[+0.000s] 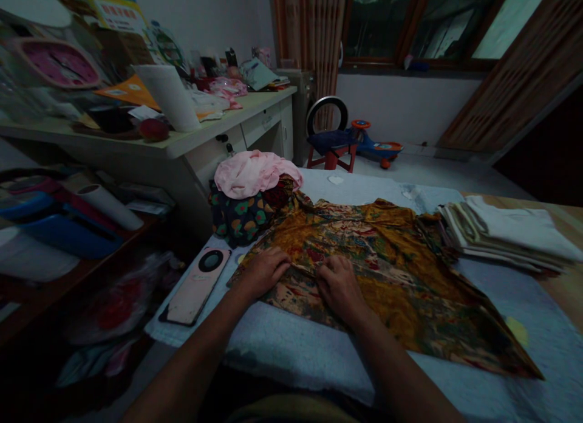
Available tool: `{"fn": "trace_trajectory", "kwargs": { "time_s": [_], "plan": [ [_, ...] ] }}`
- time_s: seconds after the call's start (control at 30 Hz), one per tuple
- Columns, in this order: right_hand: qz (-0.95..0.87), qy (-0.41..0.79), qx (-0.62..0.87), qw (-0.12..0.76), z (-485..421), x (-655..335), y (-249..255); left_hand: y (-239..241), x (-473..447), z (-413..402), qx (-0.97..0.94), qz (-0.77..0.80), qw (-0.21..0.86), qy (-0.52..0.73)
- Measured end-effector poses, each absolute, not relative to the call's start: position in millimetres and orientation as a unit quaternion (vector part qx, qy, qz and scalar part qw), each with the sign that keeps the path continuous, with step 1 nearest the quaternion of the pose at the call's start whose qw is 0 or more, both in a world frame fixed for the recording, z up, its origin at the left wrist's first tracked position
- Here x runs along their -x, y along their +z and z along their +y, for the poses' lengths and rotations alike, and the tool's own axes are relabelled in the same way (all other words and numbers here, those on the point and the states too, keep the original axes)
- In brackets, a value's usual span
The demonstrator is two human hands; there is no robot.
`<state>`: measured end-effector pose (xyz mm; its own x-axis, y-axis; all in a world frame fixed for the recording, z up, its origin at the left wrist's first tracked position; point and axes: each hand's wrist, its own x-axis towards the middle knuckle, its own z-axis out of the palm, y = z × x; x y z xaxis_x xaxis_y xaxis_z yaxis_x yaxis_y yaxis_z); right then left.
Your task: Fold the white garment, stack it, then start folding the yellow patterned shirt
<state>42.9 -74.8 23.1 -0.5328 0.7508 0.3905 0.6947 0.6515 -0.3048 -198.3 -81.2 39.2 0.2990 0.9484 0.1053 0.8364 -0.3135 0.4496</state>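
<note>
On a blue sheet, left hand and right hand curl over a printed garment by the near edge, grip unclear, where a leftward sweep could knock the phone off the near-left corner.

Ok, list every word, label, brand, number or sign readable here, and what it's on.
None readable.
Yellow-and-blue printed panel: reddish characters on white, too blurred.
Pink-framed clock: dial markings too blurred.
Clear bottle with green label: any print too blurred.
Pale pink rectangular phone: faint mark on its back, too small.
</note>
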Motion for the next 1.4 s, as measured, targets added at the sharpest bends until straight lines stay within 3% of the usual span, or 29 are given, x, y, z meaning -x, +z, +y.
{"fn": "trace_trajectory", "kwargs": {
  "time_s": [0.4, 0.77, 0.93, 1.4],
  "plan": [
    [-0.875, 0.089, 0.438, 0.187, -73.6, -47.0, 19.8, 36.9, 194.4, -80.1, -0.795, 0.57, 0.106, 0.176],
    [-0.889, 0.13, 0.396, 0.191, -84.7, -52.3, 38.4, 46.0, 172.8, -91.4, -0.824, 0.512, 0.138, 0.201],
    [-0.893, 0.159, 0.377, 0.187, -95.8, -64.1, 45.9, 48.3, 156.4, -99.1, -0.856, 0.473, 0.137, 0.156],
    [-0.876, 0.106, 0.441, 0.165, -104.8, -76.9, 36.0, 47.0, 148.7, -102.5, -0.864, 0.484, 0.08, 0.114]
  ]
}}
